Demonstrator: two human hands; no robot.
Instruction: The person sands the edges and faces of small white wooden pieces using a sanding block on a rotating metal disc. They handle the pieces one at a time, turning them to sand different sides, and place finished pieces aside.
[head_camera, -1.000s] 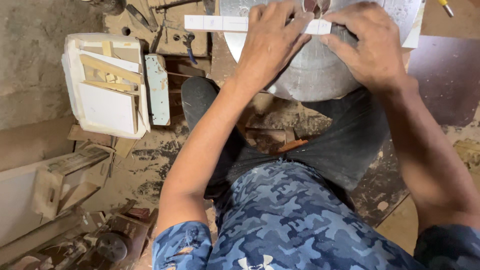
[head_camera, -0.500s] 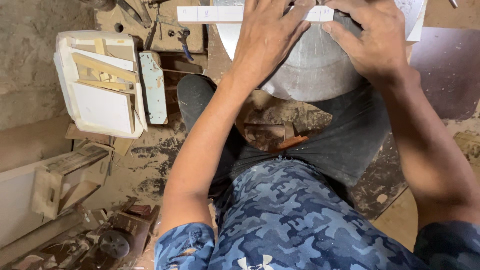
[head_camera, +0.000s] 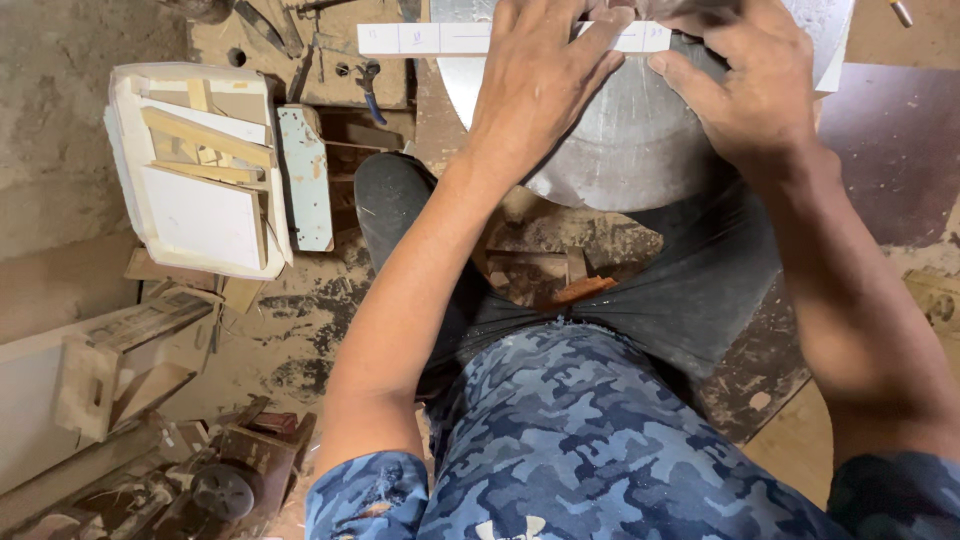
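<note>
Head view: white strip (head_camera: 430, 38), long and flat with faint pencil marks, lying across the top of the grey round disc (head_camera: 620, 130) above my knees. My left hand (head_camera: 545, 75) is spread flat, fingers (head_camera: 600, 50) pressing the strip down. My right hand (head_camera: 760, 90) curls loosely over the strip's right end, thumb on the disc. White tray (head_camera: 200, 165) of wood scraps sits well left.
</note>
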